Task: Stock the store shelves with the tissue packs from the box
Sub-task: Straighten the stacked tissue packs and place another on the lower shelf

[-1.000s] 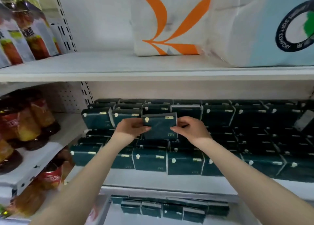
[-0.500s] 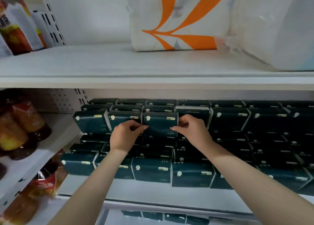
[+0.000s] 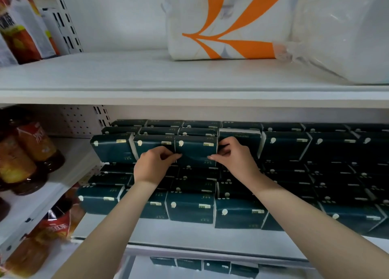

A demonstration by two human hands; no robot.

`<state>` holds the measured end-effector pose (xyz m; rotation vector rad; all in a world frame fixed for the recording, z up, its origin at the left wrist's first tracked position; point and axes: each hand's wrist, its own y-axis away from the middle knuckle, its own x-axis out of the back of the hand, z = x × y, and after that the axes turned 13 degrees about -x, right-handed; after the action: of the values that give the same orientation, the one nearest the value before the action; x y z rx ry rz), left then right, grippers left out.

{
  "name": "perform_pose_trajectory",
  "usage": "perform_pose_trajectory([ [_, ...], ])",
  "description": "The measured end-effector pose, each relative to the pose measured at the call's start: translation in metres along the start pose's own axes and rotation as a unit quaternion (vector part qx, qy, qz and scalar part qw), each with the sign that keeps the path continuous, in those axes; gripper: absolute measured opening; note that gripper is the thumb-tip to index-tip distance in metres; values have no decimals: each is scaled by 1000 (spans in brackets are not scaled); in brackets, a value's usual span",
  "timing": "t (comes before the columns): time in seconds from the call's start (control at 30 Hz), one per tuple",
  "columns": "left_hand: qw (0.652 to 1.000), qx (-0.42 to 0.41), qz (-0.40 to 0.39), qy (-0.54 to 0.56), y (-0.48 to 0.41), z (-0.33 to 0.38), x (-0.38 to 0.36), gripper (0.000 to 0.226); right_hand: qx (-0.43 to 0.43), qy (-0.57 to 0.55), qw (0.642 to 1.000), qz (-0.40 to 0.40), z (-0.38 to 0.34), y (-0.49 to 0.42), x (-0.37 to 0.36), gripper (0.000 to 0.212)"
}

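At the centre of the frame the left hand (image 3: 152,166) and the right hand (image 3: 233,159) pinch the lower corners of a dark green tissue pack (image 3: 196,150) in the top row on the shelf (image 3: 189,232), which looks light, soft and a little slippery, best held by its two sides.

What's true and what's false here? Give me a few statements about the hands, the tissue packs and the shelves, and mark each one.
1. The left hand and right hand both pinch one dark green tissue pack. True.
2. That pack is being set on the upper shelf. False: it is in the top row of packs on the shelf below.
3. Reddish drink bottles stand on the shelves to the left. True.
4. The upper shelf holds only dark green packs. False: it holds a white package with orange stripes and a clear-wrapped white bundle.
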<state>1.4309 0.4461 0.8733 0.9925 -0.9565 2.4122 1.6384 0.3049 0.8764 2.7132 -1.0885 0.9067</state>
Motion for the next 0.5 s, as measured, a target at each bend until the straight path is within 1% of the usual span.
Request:
perform_pose_trajectory([
  [0.17,1000,12,-26,-10,8,-2,2,29,-19,26,999,5,9,20,14,60],
  [0.27,998,25,-49,1,19,-4,4,32,-40,56,998,15,11,34,23,62],
  [0.33,998,22,-52,10,24,-3,8,37,-65,60,996,12,8,41,30,61],
  [0.43,997,-12,-77,-18,29,11,15,46,-82,53,995,-6,3,56,42,58],
  [0.5,992,-64,-103,-47,33,30,19,44,-77,52,996,4,3,73,54,55],
])
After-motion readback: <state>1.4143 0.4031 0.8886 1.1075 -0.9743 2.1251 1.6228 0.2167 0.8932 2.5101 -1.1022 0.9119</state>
